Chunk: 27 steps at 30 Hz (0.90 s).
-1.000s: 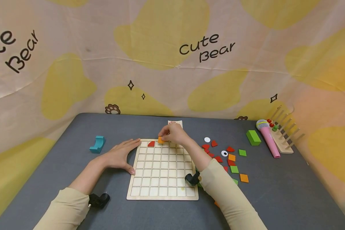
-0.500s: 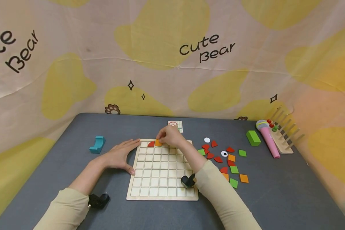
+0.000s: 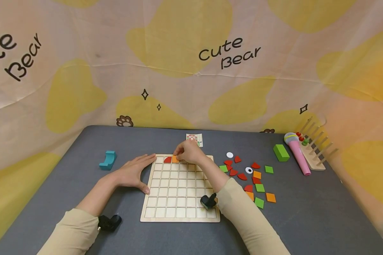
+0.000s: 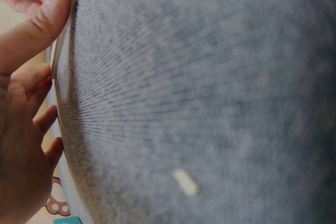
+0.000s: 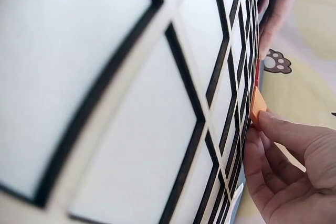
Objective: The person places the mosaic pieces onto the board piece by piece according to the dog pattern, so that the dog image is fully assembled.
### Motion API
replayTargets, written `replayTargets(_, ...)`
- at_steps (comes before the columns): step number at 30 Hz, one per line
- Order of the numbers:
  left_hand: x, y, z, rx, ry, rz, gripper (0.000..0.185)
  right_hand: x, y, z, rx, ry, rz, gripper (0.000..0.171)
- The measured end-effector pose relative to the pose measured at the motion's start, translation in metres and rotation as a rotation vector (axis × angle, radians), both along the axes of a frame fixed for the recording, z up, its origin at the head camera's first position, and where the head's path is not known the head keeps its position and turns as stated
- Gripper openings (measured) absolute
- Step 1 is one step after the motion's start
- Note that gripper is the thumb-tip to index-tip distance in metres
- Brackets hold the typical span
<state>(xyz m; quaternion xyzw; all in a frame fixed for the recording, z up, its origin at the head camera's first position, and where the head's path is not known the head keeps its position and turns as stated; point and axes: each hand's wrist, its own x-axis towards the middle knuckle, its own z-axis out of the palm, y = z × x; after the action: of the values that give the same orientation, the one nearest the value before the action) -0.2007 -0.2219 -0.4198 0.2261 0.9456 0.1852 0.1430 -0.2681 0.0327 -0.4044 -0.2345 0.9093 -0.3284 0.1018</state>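
Right hand [image 3: 188, 152] curled over the far edge of the grid board [image 3: 180, 198], fingertips [image 5: 265, 121] pinching the orange tile [image 3: 175, 159] at its edge. Lower now than a second ago: then lifted slightly above the top row and a little further right, now pressed down into the cell just beside the red quarter-circle piece [image 3: 167, 159]. From the right wrist view, still tilted up off the board rather than lying flush, so probably not fully seated yet; second piece of the top row nearly in, as a judgement. Forearm crossing the board's right side diagonally, wrist bent down, sleeve ending near the board's near right corner.

Left hand [image 3: 132, 172] unchanged in place, flat and relaxed on the grey surface [image 3: 306, 212], fingers straight, thumb [image 4: 44, 22] and index resting against the board's left edge, bracing it, holding nothing.

Further out: loose red, orange and green pieces [image 3: 258, 180] scattered to the right of the board, a small pattern card [image 3: 195, 139] beyond the right hand, a teal block [image 3: 108, 159] well to the left, a green block [image 3: 281, 152] and pink toy microphone [image 3: 297, 152] far right.
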Motion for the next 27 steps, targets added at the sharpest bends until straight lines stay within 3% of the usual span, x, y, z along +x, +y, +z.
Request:
replayTargets(18,0.0,-0.001,-0.001,-0.009,0.004,0.003,0.127,0.0,0.001,0.0,0.018,0.023,0.026,0.007)
replayTargets(27,0.0,-0.001,-0.003,0.004,0.012,0.001,0.127,-0.009,0.036,0.019,0.036,0.061,0.002,0.015)
